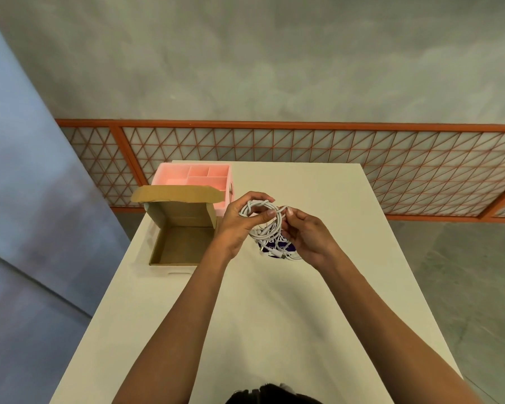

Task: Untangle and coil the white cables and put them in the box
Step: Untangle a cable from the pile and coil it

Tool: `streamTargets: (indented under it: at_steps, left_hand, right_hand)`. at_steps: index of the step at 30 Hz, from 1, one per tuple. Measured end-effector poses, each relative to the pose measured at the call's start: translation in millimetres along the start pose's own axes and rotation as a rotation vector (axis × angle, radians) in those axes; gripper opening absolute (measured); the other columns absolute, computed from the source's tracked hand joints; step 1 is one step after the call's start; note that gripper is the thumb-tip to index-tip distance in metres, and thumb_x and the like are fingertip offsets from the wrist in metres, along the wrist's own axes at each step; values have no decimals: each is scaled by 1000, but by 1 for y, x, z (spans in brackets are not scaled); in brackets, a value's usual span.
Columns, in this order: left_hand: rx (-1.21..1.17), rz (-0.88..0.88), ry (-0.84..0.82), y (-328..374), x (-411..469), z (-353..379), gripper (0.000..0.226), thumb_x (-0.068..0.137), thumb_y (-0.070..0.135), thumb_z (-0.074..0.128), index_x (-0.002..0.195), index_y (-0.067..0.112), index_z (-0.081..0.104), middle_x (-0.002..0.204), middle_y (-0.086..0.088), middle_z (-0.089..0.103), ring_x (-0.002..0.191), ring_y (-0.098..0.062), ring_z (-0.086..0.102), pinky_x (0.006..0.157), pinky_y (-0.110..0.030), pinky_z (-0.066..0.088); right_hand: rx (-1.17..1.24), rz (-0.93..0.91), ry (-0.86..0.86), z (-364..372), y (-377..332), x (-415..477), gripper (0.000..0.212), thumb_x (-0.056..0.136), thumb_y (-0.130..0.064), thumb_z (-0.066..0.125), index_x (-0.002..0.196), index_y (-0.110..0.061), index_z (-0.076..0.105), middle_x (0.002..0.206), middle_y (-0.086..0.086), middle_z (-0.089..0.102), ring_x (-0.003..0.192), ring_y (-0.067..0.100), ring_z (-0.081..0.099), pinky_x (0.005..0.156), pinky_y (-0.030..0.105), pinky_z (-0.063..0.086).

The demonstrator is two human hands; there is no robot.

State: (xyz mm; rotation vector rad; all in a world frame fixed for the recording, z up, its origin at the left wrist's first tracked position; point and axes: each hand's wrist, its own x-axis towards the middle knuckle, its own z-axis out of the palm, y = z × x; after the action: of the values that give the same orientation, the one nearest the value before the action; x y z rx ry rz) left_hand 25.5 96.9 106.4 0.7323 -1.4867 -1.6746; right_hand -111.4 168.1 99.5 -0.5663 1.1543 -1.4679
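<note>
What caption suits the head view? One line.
Left hand and right hand hold coiled white cables above the table, beside an open cardboard box.

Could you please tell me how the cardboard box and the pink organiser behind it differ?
The cardboard box is brown with one undivided space; the pink organiser is split into several compartments. The box has a lid standing open; the organiser shows none. The box sits nearer the person than the organiser. Both stand on the left of the table, with no cable visible inside.
</note>
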Motion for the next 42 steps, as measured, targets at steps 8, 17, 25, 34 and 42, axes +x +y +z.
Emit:
streamTargets:
  at_steps: [8, 17, 25, 34, 42]
  left_hand:
    - [-97, -62, 5, 3, -1, 0, 22, 77, -4, 69, 92, 13, 65, 85, -4, 67, 80, -17, 66, 65, -27, 56]
    - [-136, -105, 1, 6, 0, 4, 20, 83, -5, 64, 88, 15, 61, 87, 0, 64, 76, -8, 67, 55, -20, 53]
    - [-8, 4, 70, 0, 0, 0, 21, 80, 0, 70, 88, 18, 62, 89, 0, 64, 78, -12, 63, 54, -20, 49]
    - [210, 132, 64, -5, 4, 0, 18, 85, 9, 70, 95, 14, 56, 98, -6, 62, 99, -16, 65, 88, -34, 50]
    - [218, 158, 110, -11, 12, -3, 20, 88, 2, 64, 93, 18, 54, 97, -5, 55, 97, -32, 62, 79, -37, 58]
  right_hand:
    - [162, -62, 131, 20, 0, -3, 22, 99, -5, 43, 89, -4, 63, 61, -1, 69, 54, 7, 64, 57, 19, 53]
    - [106, -60, 165, 18, -1, -3, 21, 99, -5, 45, 89, -3, 63, 79, 13, 64, 68, 18, 63, 62, 22, 57]
    - [-157, 17, 164, 13, -2, -9, 6, 89, -12, 64, 95, -13, 61, 69, 11, 62, 53, 16, 56, 50, 24, 48]
    - [-368, 57, 34, 15, -6, -12, 32, 88, -29, 67, 106, -4, 58, 96, 15, 68, 82, 26, 65, 68, 36, 54]
    - [-896, -189, 160, 16, -18, -14, 23, 80, -12, 76, 96, -6, 61, 71, 7, 65, 59, 20, 65, 58, 22, 54]
